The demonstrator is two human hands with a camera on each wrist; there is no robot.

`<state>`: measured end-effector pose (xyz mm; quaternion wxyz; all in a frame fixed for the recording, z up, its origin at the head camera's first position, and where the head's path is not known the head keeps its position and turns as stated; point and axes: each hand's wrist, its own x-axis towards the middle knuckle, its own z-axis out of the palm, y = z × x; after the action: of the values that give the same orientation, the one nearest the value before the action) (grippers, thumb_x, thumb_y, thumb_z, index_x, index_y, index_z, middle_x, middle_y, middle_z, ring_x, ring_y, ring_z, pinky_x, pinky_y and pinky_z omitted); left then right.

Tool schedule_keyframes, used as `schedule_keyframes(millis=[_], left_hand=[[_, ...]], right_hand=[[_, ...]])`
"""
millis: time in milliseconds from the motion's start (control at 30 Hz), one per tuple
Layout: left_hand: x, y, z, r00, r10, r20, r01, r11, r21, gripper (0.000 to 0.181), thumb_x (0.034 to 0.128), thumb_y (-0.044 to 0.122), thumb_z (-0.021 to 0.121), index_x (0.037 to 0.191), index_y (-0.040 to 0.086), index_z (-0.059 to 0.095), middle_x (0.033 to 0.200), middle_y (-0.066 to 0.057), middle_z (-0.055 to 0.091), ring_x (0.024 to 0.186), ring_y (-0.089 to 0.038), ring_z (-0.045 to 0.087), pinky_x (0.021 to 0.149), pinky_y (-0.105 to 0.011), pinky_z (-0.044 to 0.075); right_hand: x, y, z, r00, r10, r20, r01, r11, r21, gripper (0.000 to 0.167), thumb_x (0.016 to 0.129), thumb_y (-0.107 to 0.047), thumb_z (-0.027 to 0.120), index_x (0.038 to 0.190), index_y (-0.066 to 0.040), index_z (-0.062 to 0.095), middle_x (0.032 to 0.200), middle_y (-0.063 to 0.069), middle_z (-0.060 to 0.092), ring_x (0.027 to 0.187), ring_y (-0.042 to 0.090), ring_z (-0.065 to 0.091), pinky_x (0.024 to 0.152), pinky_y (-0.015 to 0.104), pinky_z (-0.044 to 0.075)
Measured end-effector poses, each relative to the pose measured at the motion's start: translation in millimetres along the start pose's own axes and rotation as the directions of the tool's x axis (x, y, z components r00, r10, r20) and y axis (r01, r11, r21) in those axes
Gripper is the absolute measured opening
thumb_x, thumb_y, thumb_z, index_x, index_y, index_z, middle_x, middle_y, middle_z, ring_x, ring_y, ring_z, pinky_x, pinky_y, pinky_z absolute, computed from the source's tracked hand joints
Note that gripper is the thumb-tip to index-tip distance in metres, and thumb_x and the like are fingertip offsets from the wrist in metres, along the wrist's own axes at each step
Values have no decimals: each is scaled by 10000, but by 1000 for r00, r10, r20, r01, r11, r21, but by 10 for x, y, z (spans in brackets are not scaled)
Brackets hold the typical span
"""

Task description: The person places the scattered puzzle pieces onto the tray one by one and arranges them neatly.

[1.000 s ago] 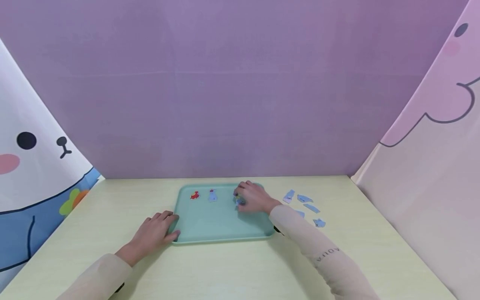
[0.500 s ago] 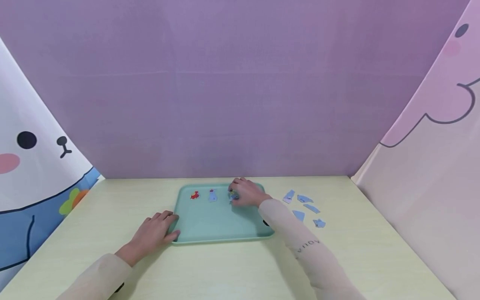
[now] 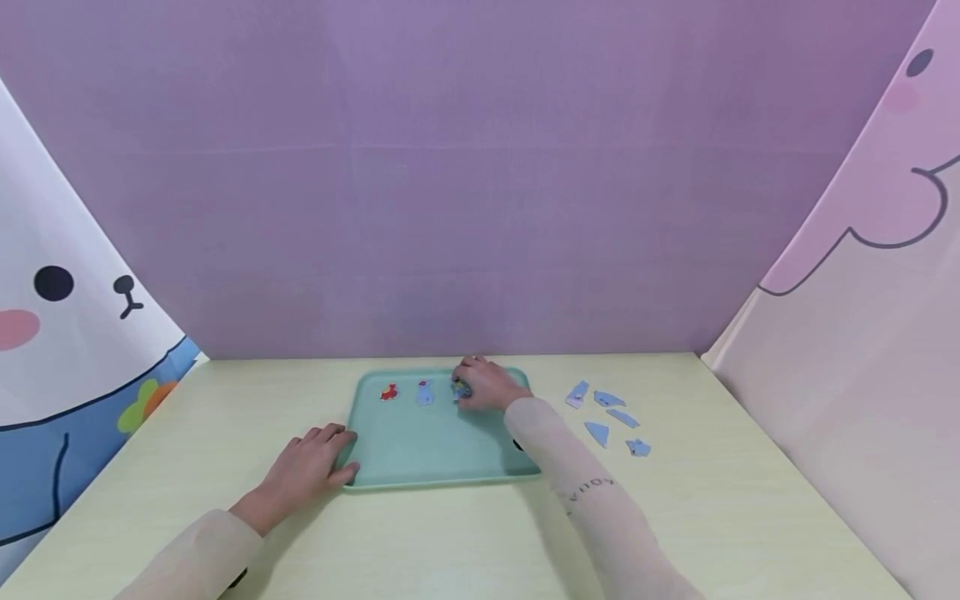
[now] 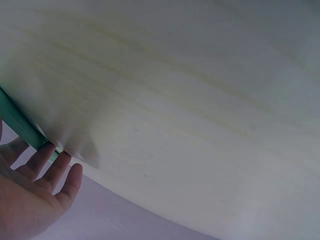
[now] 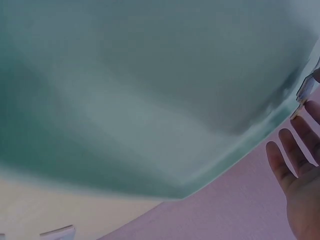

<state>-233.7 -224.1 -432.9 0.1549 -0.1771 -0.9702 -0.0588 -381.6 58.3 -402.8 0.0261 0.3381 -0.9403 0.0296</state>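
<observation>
Small multicoloured piece (image 3: pixel 461 389), partly covered by the right hand (image 3: pixel 487 385), is over the far part of the green tray (image 3: pixel 442 454), just beyond the middle toward the person's right. From where I stand, the thumb and nearest fingers of that hand seem to pinch it at its edge, while the others reach out nearly straight with gaps between them; I can't tell whether the piece touches the tray or hangs slightly above it. A red piece (image 3: pixel 388 392) and a pale blue piece (image 3: pixel 425 392) lie flat on the tray, in a loose row to its left. The left hand (image 3: pixel 306 465) rests at the tray's left edge, its fingers relaxed and a little apart, touching the rim and pinching nothing that I can see. Five blue pieces (image 3: pixel 597 433) lie scattered on the desk (image 3: pixel 405 542), to the right of the tray. By its look, the piece in the right hand should be very light, thin and fairly stiff, perhaps a bit slick on its faces, and likely to bend or chip if squeezed hard. I'd take it by opposite edges with the fingertips, gently; flat against the smooth tray, it would probably be awkward to get under, so a nail at one corner might help.
</observation>
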Motion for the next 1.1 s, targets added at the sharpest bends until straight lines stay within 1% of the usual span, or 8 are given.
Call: schedule_keyframes(millis=[233,367,500,700,933,1100], left_hand=[[-5,-4,19,1000,6,-7,-6,1000,3,426,796,341,654,1102,47,614,1118,-134,596,984,-337,573,713,-492,473],[-4,-5,21,1000,5,-5,-5,1000,-1,424,799,340,652,1105,49,612,1120,-130,594,990,-332,570,713,-491,472],[-4,-9,20,1000,6,-3,-6,1000,-2,425,801,340,649,1110,50,610,1123,-129,594,994,-329,568,715,-492,473],[-2,-13,11,1000,9,-4,-9,1000,2,429,800,341,652,1111,48,609,1121,-134,593,994,-334,568,717,-498,472],[-4,5,-8,1000,13,-12,-13,1000,0,422,799,331,651,1104,41,612,1114,-139,596,987,-337,571,707,-496,474],[-11,16,-27,1000,14,-14,-14,1000,-3,420,799,324,652,1100,35,612,1111,-143,596,984,-340,572,705,-495,475]], right_hand=[[52,-25,50,1000,0,4,0,1000,10,430,788,-351,665,1170,-166,593,1217,5,533,1106,182,475,942,369,413],[71,-39,58,1000,20,11,-20,1000,20,426,796,-342,660,1179,-171,586,1227,4,522,1130,187,465,952,374,406],[79,-49,62,999,36,21,-37,999,31,423,798,-327,661,1183,-168,585,1221,0,523,1113,182,462,944,376,409],[84,-67,86,999,31,21,-32,999,20,421,811,-337,651,1191,-173,573,1183,-9,530,1067,166,468,921,368,419],[86,-83,92,999,32,18,-32,999,-7,421,829,-341,629,1208,-172,557,1200,-4,523,1089,166,465,925,362,417],[82,-75,101,999,33,18,-33,999,7,402,837,-333,616,1206,-180,565,1194,-7,534,1089,168,471,926,375,414]])
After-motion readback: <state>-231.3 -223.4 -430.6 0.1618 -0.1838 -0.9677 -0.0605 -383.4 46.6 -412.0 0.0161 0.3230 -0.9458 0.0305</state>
